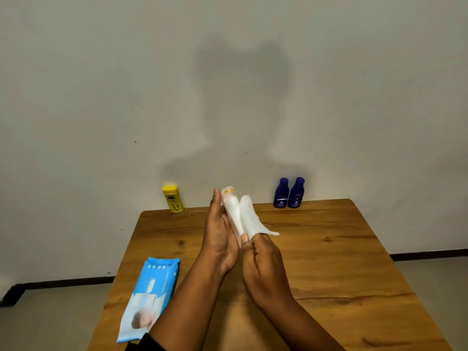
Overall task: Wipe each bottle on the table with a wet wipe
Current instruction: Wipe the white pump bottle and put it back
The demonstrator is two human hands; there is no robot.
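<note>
Over the middle of the wooden table (329,249), my left hand (219,239) holds a white bottle (231,209) with a yellow band near its cap, tilted away from me. My right hand (263,264) grips a white wet wipe (249,216) draped over its fingers and pressed against the bottle's right side. A yellow bottle (173,199) stands upright at the far left edge of the table. Two dark blue bottles (281,193) (296,193) stand side by side at the far right edge.
A light blue pack of wet wipes (149,297) lies flat near the table's left front edge. A pale wall rises right behind the table. Grey floor shows on both sides.
</note>
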